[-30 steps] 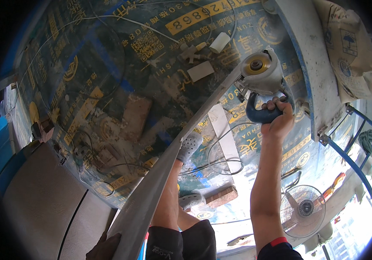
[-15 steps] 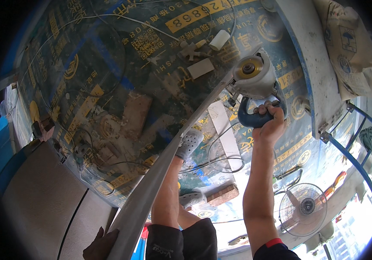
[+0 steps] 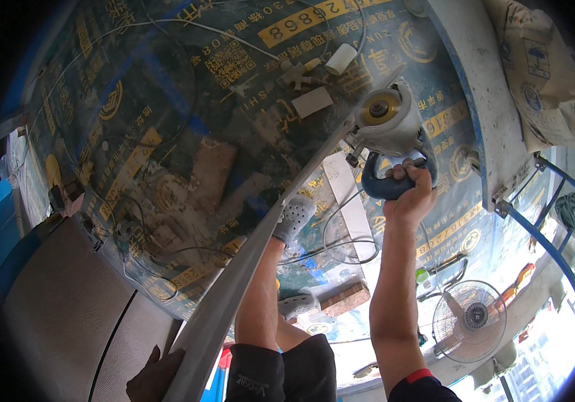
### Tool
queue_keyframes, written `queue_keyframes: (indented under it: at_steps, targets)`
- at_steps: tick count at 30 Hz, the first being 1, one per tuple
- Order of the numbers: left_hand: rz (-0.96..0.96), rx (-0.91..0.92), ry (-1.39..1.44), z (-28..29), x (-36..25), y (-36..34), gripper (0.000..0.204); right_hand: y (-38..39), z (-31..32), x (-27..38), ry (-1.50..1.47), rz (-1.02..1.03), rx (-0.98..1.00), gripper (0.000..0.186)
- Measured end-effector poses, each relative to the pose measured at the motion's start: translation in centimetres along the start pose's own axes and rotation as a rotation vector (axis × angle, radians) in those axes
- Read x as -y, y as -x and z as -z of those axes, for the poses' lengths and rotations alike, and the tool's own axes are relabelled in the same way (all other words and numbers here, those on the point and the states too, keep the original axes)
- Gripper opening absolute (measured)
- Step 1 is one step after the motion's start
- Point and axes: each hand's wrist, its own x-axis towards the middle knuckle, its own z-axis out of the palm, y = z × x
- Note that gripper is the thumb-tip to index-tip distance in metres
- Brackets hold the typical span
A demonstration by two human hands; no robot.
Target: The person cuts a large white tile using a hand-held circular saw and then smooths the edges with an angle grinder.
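Head view: a handheld power saw (image 3: pixel 394 127) with a pale body, a round yellow-ringed hub and a dark blue loop handle (image 3: pixel 376 181) is found at the far end of a long grey panel (image 3: pixel 230 301), against its right edge; whether the panel is being bitten into by the disc cannot be told; the handle is gripped by the right hand (image 3: pixel 410 193), fingers curled closely round it; the panel is slanted from lower left to upper right, its near end met on the left by the left hand (image 3: pixel 157 377), which is shaded and partly cut off, so that how far its fingers are closed cannot be told; a perforated grey shoe (image 3: pixel 295 218) is seen just beside the panel's right edge; a printed dark green floor sheet (image 3: pixel 167 120) is spread below, on which are placed a white block (image 3: pixel 313 102), a white cylinder (image 3: pixel 341 59), a looped dark cable (image 3: pixel 341 260) and a reddish brick (image 3: pixel 346 299); a round fan (image 3: pixel 469 321) is stationed at lower right; a brown paper sack (image 3: pixel 535 80) is stood at upper right.
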Motion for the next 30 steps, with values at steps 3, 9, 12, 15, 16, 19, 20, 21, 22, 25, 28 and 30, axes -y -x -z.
queue_keyframes:
  at_steps: [3,9,12,15,16,19,20,21,22,25,28,30]
  targets:
    - [-0.021,-0.016,-0.037,0.1,0.1,0.1,0.021,0.4,-0.2,-0.2,0.044,0.026,-0.019,0.011]
    - [-0.018,0.008,-0.054,0.3,0.0,0.1,0.024,0.7,0.1,-0.4,0.023,0.024,-0.005,0.012]
    - [0.002,0.006,-0.092,0.2,0.0,0.1,0.025,0.8,0.0,-0.5,0.023,0.021,-0.029,0.012]
    - [-0.056,-0.017,-0.135,0.2,0.3,0.3,0.025,1.0,0.0,-0.5,0.046,0.018,-0.054,0.012]
    - [-0.056,-0.017,-0.135,0.2,0.3,0.3,0.025,1.1,0.0,-0.5,0.046,0.018,-0.054,0.012]
    - [-0.056,-0.006,-0.131,0.2,0.3,0.3,0.026,1.0,0.1,-0.7,0.031,0.032,-0.026,0.012]
    - [-0.057,-0.016,-0.125,0.1,0.3,0.3,0.026,0.9,0.3,-0.8,0.02,0.034,-0.019,0.012]
    - [-0.059,-0.027,-0.119,0.1,0.3,0.3,0.026,0.9,0.4,-0.8,0.009,0.037,-0.012,0.012]
    - [-0.057,-0.027,-0.118,0.1,0.3,0.3,0.026,1.0,0.4,-0.8,0.01,0.037,-0.011,0.012]
    - [-0.066,-0.014,-0.136,0.1,0.4,0.4,0.027,1.3,0.2,-0.8,0.028,0.05,-0.009,0.011]
    - [-0.082,-0.02,-0.135,0.0,0.5,0.5,0.028,1.5,0.2,-0.8,0.025,0.041,-0.009,0.011]
    - [-0.055,-0.039,-0.113,-0.2,0.2,0.6,0.028,1.2,0.7,-0.8,-0.002,0.032,-0.008,0.011]
